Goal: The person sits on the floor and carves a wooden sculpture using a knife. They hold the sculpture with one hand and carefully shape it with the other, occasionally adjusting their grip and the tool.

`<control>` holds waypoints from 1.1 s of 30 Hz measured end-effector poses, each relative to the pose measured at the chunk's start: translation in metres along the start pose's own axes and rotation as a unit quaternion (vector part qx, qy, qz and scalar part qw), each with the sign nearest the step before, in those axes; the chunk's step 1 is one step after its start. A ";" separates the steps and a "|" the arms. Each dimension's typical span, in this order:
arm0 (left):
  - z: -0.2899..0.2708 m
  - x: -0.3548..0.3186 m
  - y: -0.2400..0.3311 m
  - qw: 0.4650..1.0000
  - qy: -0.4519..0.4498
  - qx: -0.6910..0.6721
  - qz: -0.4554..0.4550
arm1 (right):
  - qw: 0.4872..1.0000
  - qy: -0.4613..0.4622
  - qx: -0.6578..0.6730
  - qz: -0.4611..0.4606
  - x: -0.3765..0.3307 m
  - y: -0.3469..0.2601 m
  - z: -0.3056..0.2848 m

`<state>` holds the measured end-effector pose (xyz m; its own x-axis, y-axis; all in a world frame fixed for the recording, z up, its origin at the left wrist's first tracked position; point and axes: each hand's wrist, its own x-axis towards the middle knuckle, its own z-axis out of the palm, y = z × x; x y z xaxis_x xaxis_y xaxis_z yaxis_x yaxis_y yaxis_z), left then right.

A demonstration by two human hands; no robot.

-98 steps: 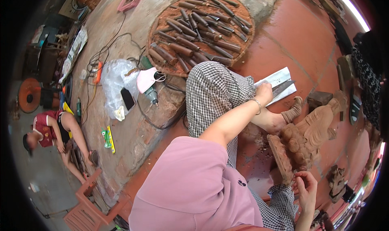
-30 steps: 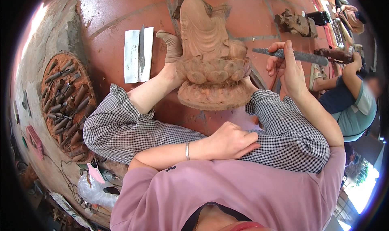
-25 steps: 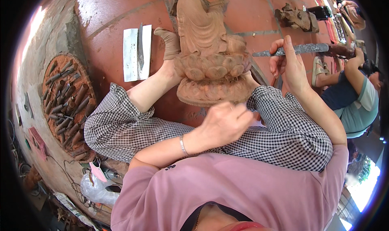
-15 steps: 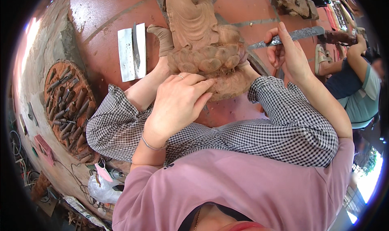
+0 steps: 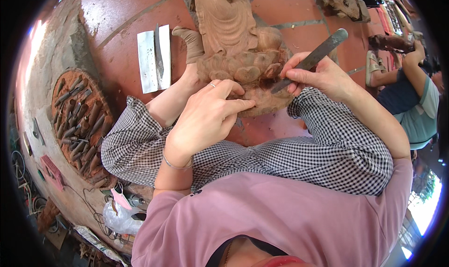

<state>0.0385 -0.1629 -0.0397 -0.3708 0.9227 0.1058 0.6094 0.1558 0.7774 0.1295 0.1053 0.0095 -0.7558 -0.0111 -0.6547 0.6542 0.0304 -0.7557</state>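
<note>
Now the left hand [image 5: 206, 119], lifted from the lap, pressed open-fingered on the wooden statue's [image 5: 238, 47] base on the tiled floor [image 5: 290, 5]; the right hand [image 5: 318, 75], its grip clenched on the chisel [image 5: 311, 58], had brought the blade to the carving.

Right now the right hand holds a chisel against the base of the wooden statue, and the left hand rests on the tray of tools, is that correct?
Not quite. In the head view the left hand rests on the base of the wooden statue, not on the tray of tools, which lies apart from it. The right hand does hold the chisel against the base.
</note>
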 end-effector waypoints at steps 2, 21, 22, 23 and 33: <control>-0.002 0.000 -0.001 1.000 -0.010 -0.020 -0.018 | 1.000 0.008 -0.004 0.001 0.001 0.002 0.002; 0.054 0.028 -0.060 0.920 0.341 -0.158 -0.113 | 0.999 0.042 -0.021 -0.007 0.010 0.022 -0.008; 0.055 0.028 -0.061 0.920 0.341 -0.157 -0.110 | 0.999 0.037 -0.012 -0.005 0.010 0.022 -0.006; 0.055 0.028 -0.062 0.921 0.342 -0.155 -0.107 | 1.000 0.029 -0.003 -0.003 0.010 0.021 -0.005; 0.056 0.028 -0.066 0.907 0.356 -0.190 -0.119 | 0.997 0.067 -0.030 -0.030 0.017 0.028 -0.003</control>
<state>0.0276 -0.1273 -0.1228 -0.9013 0.3962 0.1749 0.2167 0.0628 0.9742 0.1351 0.1089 -0.0228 -0.7929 0.1180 -0.5978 0.6082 0.0936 -0.7882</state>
